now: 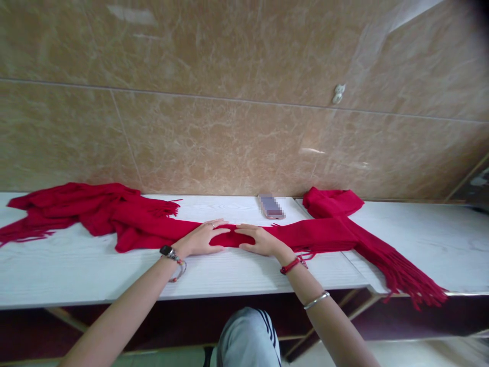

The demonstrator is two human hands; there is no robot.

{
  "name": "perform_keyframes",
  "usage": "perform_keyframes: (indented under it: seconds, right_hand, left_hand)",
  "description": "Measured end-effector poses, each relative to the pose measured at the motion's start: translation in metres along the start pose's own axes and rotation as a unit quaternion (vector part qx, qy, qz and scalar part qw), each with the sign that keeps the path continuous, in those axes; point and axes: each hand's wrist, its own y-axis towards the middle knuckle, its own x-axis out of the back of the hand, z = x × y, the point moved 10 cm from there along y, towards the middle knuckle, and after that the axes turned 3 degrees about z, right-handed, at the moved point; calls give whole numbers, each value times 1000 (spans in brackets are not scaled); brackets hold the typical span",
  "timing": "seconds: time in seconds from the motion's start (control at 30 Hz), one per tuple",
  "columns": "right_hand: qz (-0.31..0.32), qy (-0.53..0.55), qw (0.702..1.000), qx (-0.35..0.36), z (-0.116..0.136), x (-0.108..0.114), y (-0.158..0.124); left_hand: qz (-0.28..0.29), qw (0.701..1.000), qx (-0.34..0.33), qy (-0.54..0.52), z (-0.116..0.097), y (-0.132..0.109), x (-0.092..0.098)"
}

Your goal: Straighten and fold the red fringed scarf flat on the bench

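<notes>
A red fringed scarf [231, 237] lies in a narrow flat strip across the white table. My left hand [200, 237] rests on its middle with the fingers apart. Facing it, a short stretch of cloth away, my right hand [263, 239] lies on the scarf too, fingers spread. Toward the left the strip runs into a crumpled heap of red cloth [103, 206] with loose fringes. At the right end a folded red scarf [333, 202] touches it, and its fringed end [405, 267] hangs over the front edge. How many scarves these are I cannot tell.
Behind the strip a phone [272, 206] lies near the tiled wall [214, 142]. The white table [95, 275] has a seam right of centre. A small white figure [338, 94] is fixed on the wall. My knee [248, 339] is below the front edge.
</notes>
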Motion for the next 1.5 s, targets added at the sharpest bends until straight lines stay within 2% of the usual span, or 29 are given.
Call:
perform_keyframes:
  seconds: [0.07,0.23,0.33,0.47,0.57,0.73,0.93,1.27,1.37,1.5]
  right_hand:
    - [35,11,999,0,0,-5,-1]
    - [75,-23,997,-21,-7,-17,-1]
    - [78,-44,996,-27,-9,-20,-1]
    - [50,-28,998,-13,-5,-12,-1]
    - [29,-11,1000,4,0,-6,-2]
    - [24,-41,999,-7,-3,-7,-2]
    - [17,-94,995,15,-4,-12,1]
    - [-42,-159,986,18,-5,-2,-1]
    - [-24,-169,985,17,-5,-6,-1]
    - [47,-134,990,9,-10,-20,-2]
  left_hand:
    - [18,1000,-6,-11,-1,-1,-3]
    - [101,994,33,-3,14,0,-29]
    - [91,995,33,3,15,0,-28]
    - [36,999,-12,-1,2,-3,-10]
    - [6,1000,-12,-5,1,-5,0]
    - [32,999,-10,-7,2,-4,-6]
    - [35,999,-9,0,0,-2,-9]
    - [35,997,-12,67,7,2,-11]
    - [35,996,-12,85,7,0,-10]
    - [91,995,-15,27,15,-3,-26]
